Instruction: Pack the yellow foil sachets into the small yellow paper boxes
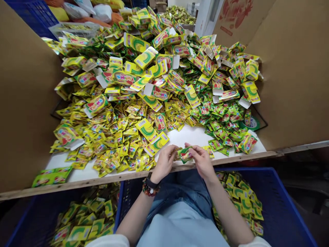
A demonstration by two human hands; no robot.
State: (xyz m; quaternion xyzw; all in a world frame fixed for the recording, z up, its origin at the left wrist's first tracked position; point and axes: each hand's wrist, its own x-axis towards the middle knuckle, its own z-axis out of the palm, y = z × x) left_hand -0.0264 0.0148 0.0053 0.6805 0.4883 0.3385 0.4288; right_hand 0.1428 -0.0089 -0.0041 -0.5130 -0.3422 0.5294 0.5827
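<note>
Between my two hands, just above the table's front edge, is a small green sachet point(185, 155) with a red print. My right hand point(203, 162) pinches its right end between thumb and fingers. My left hand point(165, 160) is closed at the other end, where a yellowish edge shows by the fingertips; whether that is a second sachet I cannot tell. Close to my left hand lie yellow flat-sided boxes point(157, 143) and a heap of yellow sachets point(110, 159). Green sachets point(223, 120) are piled beyond my right hand.
Many open-flapped yellow boxes point(125, 78) are heaped across the back of the white table point(191, 136). Cardboard walls point(295, 79) stand on both sides. Below the front edge, blue crates point(280, 206) hold yellow-green packs. A green strip of packs point(52, 176) lies at the left corner.
</note>
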